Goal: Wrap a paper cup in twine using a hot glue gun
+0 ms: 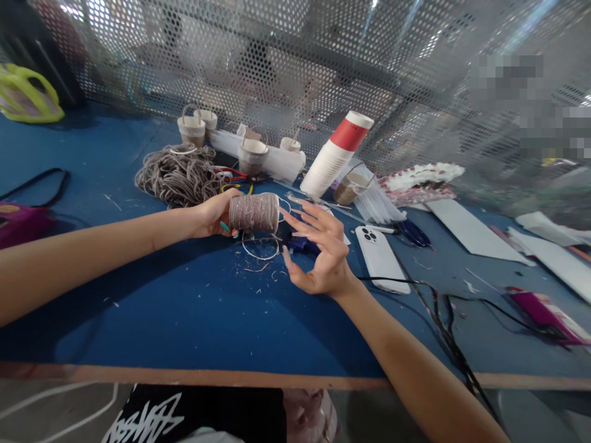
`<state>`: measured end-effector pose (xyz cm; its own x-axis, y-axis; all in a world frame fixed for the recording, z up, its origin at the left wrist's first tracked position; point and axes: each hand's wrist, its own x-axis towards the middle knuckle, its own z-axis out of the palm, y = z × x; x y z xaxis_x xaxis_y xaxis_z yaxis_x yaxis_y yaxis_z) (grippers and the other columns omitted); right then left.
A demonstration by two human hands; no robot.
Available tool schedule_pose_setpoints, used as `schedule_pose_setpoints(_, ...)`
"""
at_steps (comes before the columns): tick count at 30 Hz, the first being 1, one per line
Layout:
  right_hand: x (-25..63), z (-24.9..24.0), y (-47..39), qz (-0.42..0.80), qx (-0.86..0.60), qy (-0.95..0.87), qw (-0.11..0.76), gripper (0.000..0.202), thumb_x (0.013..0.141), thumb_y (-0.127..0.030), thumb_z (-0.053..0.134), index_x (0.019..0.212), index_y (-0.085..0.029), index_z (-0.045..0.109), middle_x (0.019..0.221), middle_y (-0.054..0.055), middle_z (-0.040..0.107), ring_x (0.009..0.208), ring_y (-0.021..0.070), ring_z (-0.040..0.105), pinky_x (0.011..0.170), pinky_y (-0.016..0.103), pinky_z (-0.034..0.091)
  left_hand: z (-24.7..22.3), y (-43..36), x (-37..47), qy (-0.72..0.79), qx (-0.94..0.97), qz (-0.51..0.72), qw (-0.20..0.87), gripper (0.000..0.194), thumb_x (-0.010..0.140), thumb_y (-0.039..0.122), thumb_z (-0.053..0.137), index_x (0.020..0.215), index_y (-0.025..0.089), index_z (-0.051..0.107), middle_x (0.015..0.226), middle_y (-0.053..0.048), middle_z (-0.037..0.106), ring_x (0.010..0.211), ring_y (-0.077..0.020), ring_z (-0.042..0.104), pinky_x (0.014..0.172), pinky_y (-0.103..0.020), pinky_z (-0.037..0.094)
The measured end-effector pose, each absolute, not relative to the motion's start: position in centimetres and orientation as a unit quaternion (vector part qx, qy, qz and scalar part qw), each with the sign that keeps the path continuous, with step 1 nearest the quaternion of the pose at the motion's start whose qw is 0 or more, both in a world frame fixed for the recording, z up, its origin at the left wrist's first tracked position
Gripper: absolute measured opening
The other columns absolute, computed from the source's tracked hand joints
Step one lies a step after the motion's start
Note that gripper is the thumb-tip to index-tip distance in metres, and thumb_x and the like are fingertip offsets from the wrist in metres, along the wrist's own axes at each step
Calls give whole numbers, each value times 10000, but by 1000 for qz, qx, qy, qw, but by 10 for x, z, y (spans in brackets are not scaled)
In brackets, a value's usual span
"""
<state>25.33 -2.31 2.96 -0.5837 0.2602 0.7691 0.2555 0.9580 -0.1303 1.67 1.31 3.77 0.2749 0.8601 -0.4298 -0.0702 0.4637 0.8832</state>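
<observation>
My left hand (pixel 216 213) is wrapped round a cup covered in grey-brown cord (pixel 255 213), which lies on its side with its white rim facing right. Just right of that rim, my right hand (pixel 319 246) is raised with its fingers spread and nothing between them. Below the cup a thin white ring (pixel 260 247) rests on the blue table (pixel 194 320), among small scraps. Behind my left hand lies a heap of grey cord (pixel 178 175). Part of a dark blue tool (pixel 303 243) shows behind my right fingers.
Small cord-wrapped cups with handles (pixel 252 157) stand at the back, beside a leaning stack of paper cups (pixel 333 157). To the right are a white phone (pixel 381 258), black cables (pixel 436 307), white boards (pixel 478 231) and a magenta device (pixel 547 314). A perforated metal screen (pixel 258 67) rises behind.
</observation>
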Motion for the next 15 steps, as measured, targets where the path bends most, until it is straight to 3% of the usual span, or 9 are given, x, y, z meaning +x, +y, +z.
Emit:
schedule_pose_setpoints(6,254,33,-25,-7,-109,-888,447,706,745,-95,615,1373,-283,354,1416,139,496,1212,300,643,816,478,673,38,20,9,457,363,335,740,320,826,354,497,815,141,736,627,-109,678,514,-170,573,412,-217,380)
schedule_pose_setpoints(10,256,32,-25,-58,-116,-875,466,632,732,-139,639,1310,-273,419,1147,96,629,1071,285,687,700,448,669,37,22,10,493,348,340,721,347,851,371,451,831,139,709,579,-101,645,455,-155,537,386,-206,377)
schedule_pose_setpoints(12,255,32,-25,-83,-144,-858,487,602,718,-159,667,1263,-276,440,1047,71,625,1023,279,684,754,491,650,38,21,13,499,363,331,714,349,860,374,432,852,141,692,532,-85,612,405,-144,491,366,-205,361)
schedule_pose_setpoints(15,251,31,-23,-72,-202,-847,486,673,713,-195,702,1288,-298,370,1214,105,574,1168,310,628,915,570,589,41,15,17,482,372,332,720,346,903,360,379,917,155,658,535,-55,607,406,-138,501,381,-208,399)
